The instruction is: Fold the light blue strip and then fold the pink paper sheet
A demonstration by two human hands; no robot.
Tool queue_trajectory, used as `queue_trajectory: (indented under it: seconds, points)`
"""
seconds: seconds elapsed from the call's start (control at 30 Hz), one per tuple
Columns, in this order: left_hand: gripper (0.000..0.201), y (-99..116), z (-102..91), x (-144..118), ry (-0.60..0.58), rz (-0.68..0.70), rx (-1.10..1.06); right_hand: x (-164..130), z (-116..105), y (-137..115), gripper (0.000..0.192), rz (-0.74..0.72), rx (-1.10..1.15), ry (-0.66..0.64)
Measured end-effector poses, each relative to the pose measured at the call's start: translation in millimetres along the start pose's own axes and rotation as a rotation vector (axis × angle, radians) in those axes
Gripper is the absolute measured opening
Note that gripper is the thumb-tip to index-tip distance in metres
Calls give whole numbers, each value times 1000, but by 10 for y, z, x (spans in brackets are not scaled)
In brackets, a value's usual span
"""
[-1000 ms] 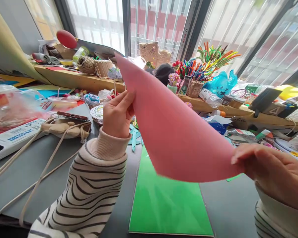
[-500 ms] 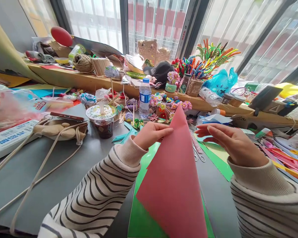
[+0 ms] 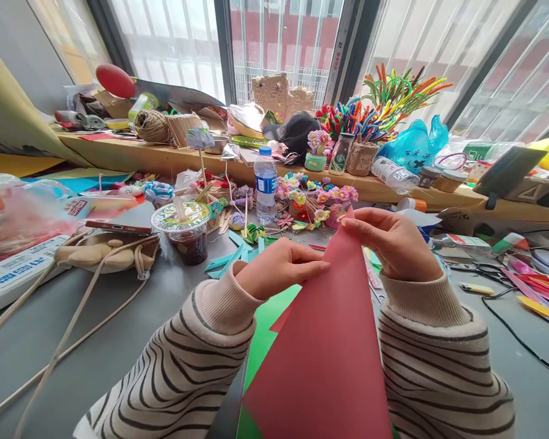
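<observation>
daylight comes through tall barred windows [image 3: 283, 42] with dark frames, red brick showing beyond. under them runs a long wooden sill [image 3: 165, 157], crowded end to end. a grey table [image 3: 96, 323] fills the near space, cluttered along its far edge. a grey wall [image 3: 22, 55] stands left.

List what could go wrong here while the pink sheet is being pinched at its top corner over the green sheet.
1. The left hand and right hand pinch only the pink sheet near its tip, so the layers might slip and the fold come out crooked.
2. The covered drink cup and water bottle stand close beyond the left hand; a wide sweep could topple them.
3. The green sheet underneath may slide on the table.
</observation>
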State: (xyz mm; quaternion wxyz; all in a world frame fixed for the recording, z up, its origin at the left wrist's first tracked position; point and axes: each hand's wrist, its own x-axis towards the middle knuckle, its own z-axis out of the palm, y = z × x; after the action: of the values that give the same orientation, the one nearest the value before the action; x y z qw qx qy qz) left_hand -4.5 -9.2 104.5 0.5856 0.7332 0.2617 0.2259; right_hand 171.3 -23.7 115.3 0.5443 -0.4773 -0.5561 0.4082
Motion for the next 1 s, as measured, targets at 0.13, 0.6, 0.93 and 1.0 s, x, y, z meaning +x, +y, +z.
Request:
queue_trajectory:
  seconds: [0.13,0.6,0.93,1.0]
  points:
    - [25,104,-85,16,-22,28,177,-42,23,-32,19,-56,-26,2]
    - [24,113,40,76,156,131,89,-171,76,-101,16,-208,-171,51]
    - [25,64,-35,139,120,101,-4,-46,40,67,18,-34,67,-160]
    - [26,58,-43,141,151,96,31,-28,48,91,17,-59,57,-125]
